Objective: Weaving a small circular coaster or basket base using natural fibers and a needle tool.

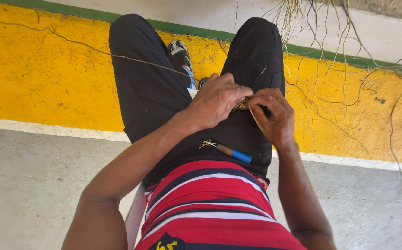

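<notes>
Fiber bundle (pixel 240 105) sits on the right thigh (pixel 252 69), pinched between both hands: left hand (pixel 217 99) closed over it, right hand (pixel 272 115) clamped on its near end; thigh likely serves as a brace. Blue-tipped tool (pixel 231 152) lies just nearer the body than the bundle, parked within reach. Loose strands (pixel 330 60) spread beyond it. No packages, labels or signs visible.

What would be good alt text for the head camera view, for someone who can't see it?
Seen from above, a seated person's left hand and right hand pinch a small bundle of dry straw-like fibres together over their lap. A tool with a blue handle lies on the black trousers, and loose fibre strands trail across the yellow painted floor.
</notes>
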